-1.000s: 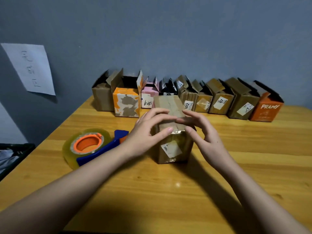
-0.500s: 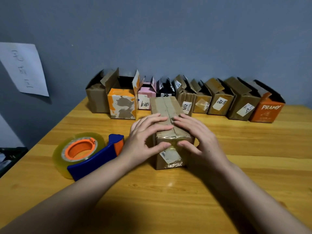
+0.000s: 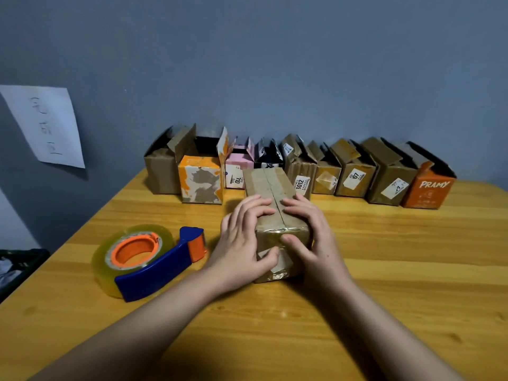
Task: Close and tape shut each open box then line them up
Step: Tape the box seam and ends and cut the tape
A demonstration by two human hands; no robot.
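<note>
We see a wooden table running back to a grey-blue wall. Its left edge slants from near left toward the back corner; the far edge meets the wall behind a row of boxes. The right edge is out of frame. Bare tabletop lies to the right of the hands and in front of the row.

A closed brown box sits lengthwise at table centre, its flaps meeting at a seam along the top, shiny tape over the near top edge and front face. Its far end stands just before the row; we cannot tell if it touches.

Left hand: fingers laid over the top left flap, thumb against the front face, gripping the near corner. Right hand: fingers over the top right flap, thumb pressed to the front face. Both curl round the box.

Tape dispenser, blue body with orange core and clear roll, lies flat left of the left hand, near but apart.

Back row, all with flaps up: a plain brown box, an orange-and-white box, a pink box, a black box, brown boxes labelled 3012 and 07, two more brown boxes between and beyond, and an orange PRAMY box at the right end. Their insides are dark; contents cannot be told.

A paper sheet hangs on the wall at left. A dark crate sits beyond the table's left edge.
</note>
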